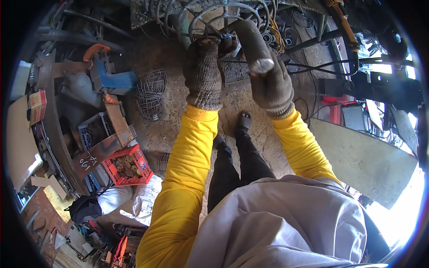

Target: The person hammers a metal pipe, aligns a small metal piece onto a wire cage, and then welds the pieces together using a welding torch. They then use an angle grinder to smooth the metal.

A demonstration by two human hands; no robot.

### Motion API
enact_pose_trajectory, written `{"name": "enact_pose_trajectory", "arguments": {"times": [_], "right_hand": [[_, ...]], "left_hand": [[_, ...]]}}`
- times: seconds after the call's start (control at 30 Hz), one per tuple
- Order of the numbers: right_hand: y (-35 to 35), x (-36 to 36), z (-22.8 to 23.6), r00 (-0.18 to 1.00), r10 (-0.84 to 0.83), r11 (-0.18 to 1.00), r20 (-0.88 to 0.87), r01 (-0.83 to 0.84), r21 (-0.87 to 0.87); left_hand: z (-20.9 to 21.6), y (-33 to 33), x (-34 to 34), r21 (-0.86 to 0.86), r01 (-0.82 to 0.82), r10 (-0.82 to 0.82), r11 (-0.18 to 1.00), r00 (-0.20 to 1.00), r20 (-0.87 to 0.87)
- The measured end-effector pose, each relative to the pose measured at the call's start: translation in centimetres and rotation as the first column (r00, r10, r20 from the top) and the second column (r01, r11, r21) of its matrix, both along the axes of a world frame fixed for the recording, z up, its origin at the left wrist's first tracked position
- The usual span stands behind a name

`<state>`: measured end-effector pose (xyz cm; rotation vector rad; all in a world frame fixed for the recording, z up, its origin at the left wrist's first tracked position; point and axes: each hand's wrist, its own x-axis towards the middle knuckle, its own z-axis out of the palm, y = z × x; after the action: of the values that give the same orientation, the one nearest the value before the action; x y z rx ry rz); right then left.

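Observation:
At the top centre stands a round frame of curved metal rods (225, 10), its far part cut off by the picture's edge. My left hand (203, 76), in a dark knit glove, is closed at the frame's near side; its fingertips are partly hidden. A thick grey round metal bar (251, 44) slants from the frame toward me, its pale end nearest. My right hand (272, 87), gloved alike, is closed around the bar near that end, with some fingers hidden behind it.
A bundle of bent wire (151, 94) lies on the floor at left, near a blue metal clamp-like tool (109, 78). A red crate (129, 181) holds round metal pieces. Cables (321, 67) run at right, above a large grey board (362, 156). An orange power tool (342, 20) sits upper right.

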<state>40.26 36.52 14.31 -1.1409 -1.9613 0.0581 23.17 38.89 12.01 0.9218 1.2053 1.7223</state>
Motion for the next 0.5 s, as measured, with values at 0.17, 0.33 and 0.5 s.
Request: {"name": "enact_pose_trajectory", "arguments": {"times": [0.17,0.33,0.5], "right_hand": [[-1.4,-0.7,2.2,0.985,0.166,0.986,0.054,-0.167,0.008],[0.0,-1.3,2.5,0.983,0.081,0.997,0.167,-0.078,-0.026],[0.2,-1.6,3.0,0.976,0.068,0.997,0.209,-0.058,-0.056]], "left_hand": [[-2.0,-0.4,-0.5,0.069,0.045,-0.040,0.997,0.996,-0.074],[-1.8,-0.1,-1.1,-0.090,0.057,-0.078,0.994,0.964,-0.254],[-4.6,0.6,-1.2,-0.188,0.012,-0.099,0.982,0.883,-0.460]]}}
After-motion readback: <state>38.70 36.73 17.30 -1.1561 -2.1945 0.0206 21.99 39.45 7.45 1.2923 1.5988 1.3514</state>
